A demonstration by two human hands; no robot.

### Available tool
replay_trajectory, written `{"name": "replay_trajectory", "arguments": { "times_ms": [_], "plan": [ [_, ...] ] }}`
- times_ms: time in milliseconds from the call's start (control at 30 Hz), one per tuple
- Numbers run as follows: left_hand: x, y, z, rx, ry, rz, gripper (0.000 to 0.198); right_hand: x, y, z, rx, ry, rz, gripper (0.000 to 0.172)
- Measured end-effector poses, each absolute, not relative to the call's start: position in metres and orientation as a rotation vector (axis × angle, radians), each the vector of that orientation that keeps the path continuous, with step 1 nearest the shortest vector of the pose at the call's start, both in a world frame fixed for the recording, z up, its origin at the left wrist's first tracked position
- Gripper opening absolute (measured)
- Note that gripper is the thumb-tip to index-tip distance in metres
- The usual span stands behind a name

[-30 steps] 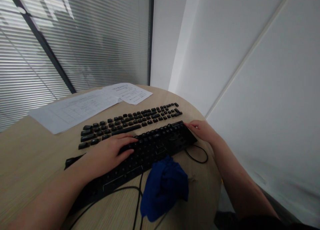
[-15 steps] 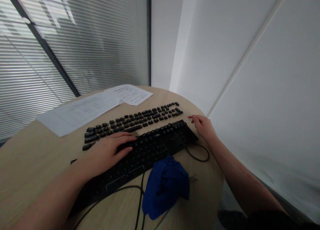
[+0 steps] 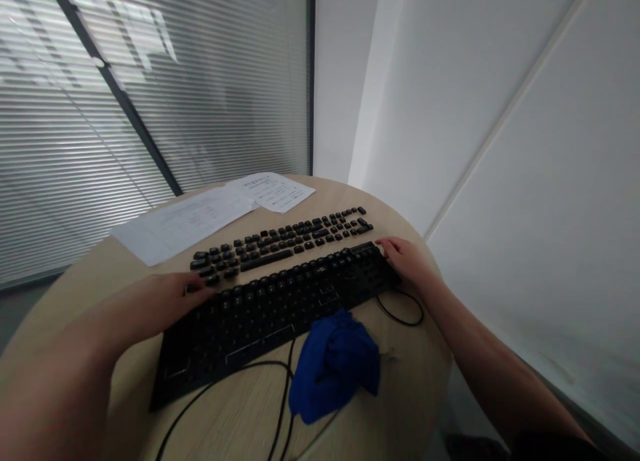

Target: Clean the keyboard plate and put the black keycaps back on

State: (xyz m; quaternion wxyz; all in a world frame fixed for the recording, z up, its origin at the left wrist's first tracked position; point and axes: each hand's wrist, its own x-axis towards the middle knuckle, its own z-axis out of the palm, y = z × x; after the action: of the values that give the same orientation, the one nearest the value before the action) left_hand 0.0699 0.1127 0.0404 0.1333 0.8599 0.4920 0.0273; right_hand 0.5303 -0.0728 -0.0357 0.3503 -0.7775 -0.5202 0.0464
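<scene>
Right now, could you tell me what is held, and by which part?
The right hand touches the keyboard at its right end, the left hand its far left edge; grip unclear.

We can read no text, label or number here. The two white printed paper sheets (image 3: 200,214) at the far side of the round pale wooden desk (image 3: 75,294) carry lines of dark print and perhaps a ruled table. All of it is too small and blurred for us to make out a word. The black corded computer keyboard (image 3: 280,307) and the loose black plastic keycaps (image 3: 280,241) laid in rows behind it show us no legible legends or brand mark.
</scene>
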Motion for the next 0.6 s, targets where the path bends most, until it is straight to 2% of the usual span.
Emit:
{"name": "replay_trajectory", "arguments": {
  "times_ms": [200,367,600],
  "plan": [
    [0.074,0.098,0.054,2.261,1.682,-0.314,0.044,0.532,-0.073,-0.042,-2.038,-1.346,0.114,0.044],
    [0.066,0.092,0.061,2.348,1.73,-0.226,0.036,0.536,-0.069,-0.05,-2.047,-1.339,0.089,0.045],
    [0.053,0.087,0.058,2.081,1.644,-0.264,0.028,0.55,-0.065,-0.061,-1.999,-1.223,0.115,0.054]
  ]
}}
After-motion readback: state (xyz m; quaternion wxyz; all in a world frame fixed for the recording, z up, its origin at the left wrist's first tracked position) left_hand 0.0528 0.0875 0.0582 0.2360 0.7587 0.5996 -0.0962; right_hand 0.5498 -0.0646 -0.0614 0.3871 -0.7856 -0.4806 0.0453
